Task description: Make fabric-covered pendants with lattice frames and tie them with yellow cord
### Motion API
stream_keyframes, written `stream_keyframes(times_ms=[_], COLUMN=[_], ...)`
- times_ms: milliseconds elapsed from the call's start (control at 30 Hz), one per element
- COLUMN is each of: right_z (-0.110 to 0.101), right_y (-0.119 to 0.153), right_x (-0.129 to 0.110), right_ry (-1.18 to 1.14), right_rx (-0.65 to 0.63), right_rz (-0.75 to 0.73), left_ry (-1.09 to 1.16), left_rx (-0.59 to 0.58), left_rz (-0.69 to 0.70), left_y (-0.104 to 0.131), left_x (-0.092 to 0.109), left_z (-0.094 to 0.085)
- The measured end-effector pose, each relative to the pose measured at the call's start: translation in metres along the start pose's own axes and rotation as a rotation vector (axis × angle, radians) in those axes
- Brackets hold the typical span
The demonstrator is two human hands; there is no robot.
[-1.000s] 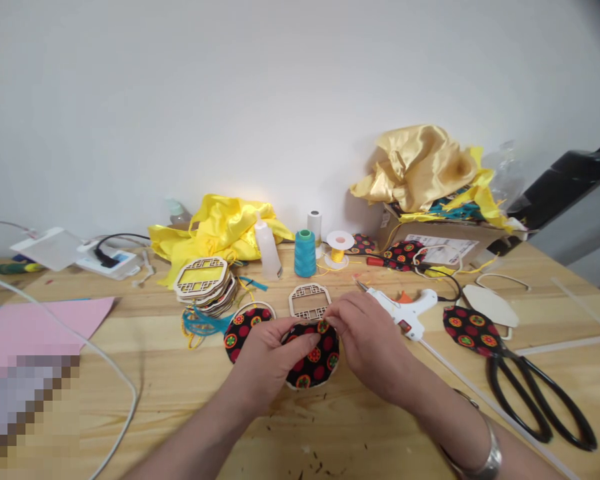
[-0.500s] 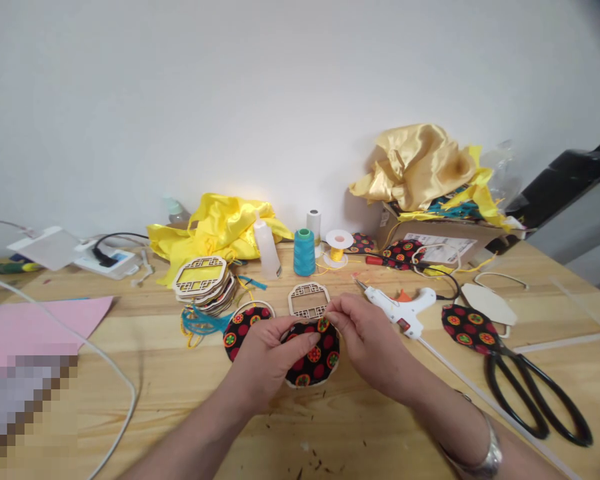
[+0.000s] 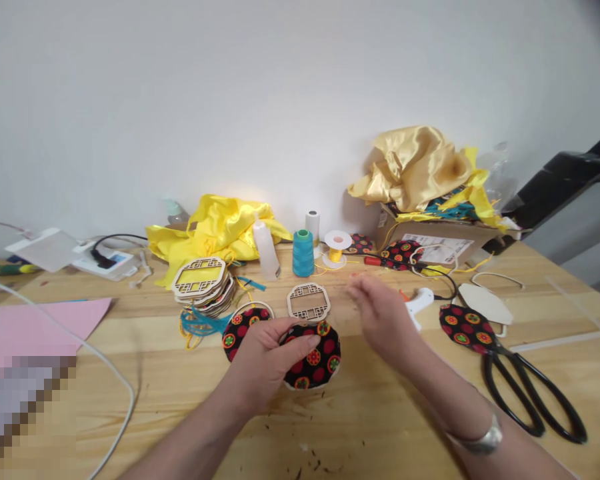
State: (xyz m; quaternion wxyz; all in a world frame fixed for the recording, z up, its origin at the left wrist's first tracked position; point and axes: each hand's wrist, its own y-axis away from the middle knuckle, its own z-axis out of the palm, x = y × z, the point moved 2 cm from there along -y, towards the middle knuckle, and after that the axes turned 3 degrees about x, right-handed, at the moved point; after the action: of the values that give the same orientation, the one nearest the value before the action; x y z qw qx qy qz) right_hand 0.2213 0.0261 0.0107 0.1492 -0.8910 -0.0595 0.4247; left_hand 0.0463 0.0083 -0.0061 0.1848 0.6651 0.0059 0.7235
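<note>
Between the thumb and fingers of my left hand (image 3: 267,357) is a round, flat piece covered in black floral fabric (image 3: 314,360), with a pale edge along its bottom. My right hand (image 3: 383,320) is off to the right of that piece, fingers bent together. Whatever its fingertips may hold is too small to tell. It covers the front of a white glue gun (image 3: 420,307) lying on the table. Just beyond the fabric piece lies a wooden lattice frame (image 3: 309,301). Another floral fabric round (image 3: 245,327) is partly behind my left hand.
Stacked lattice frames (image 3: 200,280) stand left, by yellow satin (image 3: 215,227). A glue bottle (image 3: 266,250), blue thread cone (image 3: 303,255) and yellow thread spool (image 3: 336,250) stand behind. At right are black-handled scissors (image 3: 530,393), a floral piece (image 3: 467,328) and a cardboard box (image 3: 440,243) heaped with fabric.
My right hand has left the edge of the fabric piece and moved right, over the front of the glue gun. My left hand keeps its hold almost unmoved.
</note>
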Motion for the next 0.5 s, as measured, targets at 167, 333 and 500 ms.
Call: stream_keyframes(times_ms=[167,333,500], right_z=[-0.018,-0.003,0.009], right_y=[0.008,0.038,0.039], right_x=[-0.021,-0.048,-0.042], right_ry=[-0.381,-0.363,-0.245], right_rx=[-0.397,-1.011,-0.983], right_rz=[-0.144,-0.443,-0.462], left_ry=[0.204,0.360,0.436], left_rx=[0.162,0.248,0.289], left_rz=[-0.069,-0.081,-0.055], left_y=[-0.006,-0.013,-0.013], left_x=[-0.002,-0.001,0.000], left_z=[-0.005,-0.009,-0.009])
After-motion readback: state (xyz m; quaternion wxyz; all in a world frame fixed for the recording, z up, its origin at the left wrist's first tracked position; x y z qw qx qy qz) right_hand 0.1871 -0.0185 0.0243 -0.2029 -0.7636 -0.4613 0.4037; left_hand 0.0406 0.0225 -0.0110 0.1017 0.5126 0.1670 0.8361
